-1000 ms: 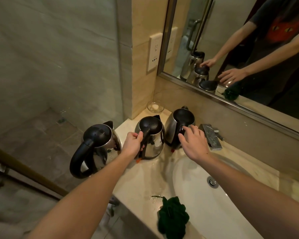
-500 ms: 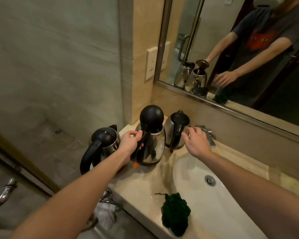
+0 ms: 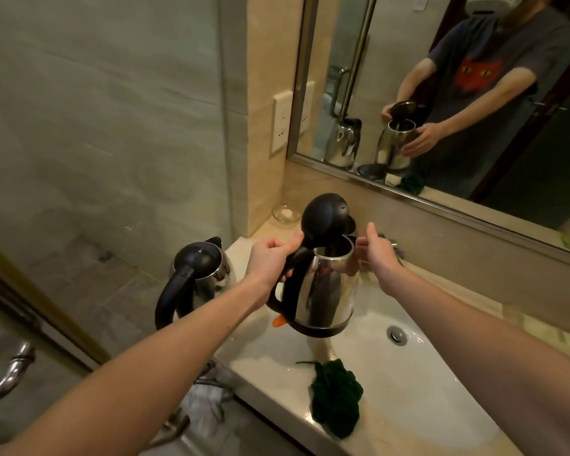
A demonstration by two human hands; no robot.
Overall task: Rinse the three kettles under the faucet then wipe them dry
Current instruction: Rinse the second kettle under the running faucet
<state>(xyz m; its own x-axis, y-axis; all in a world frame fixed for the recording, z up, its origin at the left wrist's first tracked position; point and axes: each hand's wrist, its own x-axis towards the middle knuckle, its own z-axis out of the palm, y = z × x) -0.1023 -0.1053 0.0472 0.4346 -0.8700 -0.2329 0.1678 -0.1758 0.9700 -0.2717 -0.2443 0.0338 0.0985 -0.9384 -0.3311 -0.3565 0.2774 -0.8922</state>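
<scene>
Dark green, the crumpled cloth (image 3: 336,403) lies on the pale stone counter (image 3: 267,363), at the near rim of the white oval basin (image 3: 425,383). Over the basin's left edge you hold the shiny steel kettle with the raised black lid (image 3: 324,291) clear of the counter. Your left hand (image 3: 270,258) grips its black handle near the top, fingers curled round it. Your right hand (image 3: 377,255) wraps the far side of the body just under the rim, thumb up. To the left, a second steel kettle with a closed black lid (image 3: 201,271) stands at the counter's corner. The chrome faucet (image 3: 396,249) is mostly hidden behind your right hand. Farther back, a small clear glass dish (image 3: 285,213) sits by the wall below the framed mirror (image 3: 474,159).
</scene>
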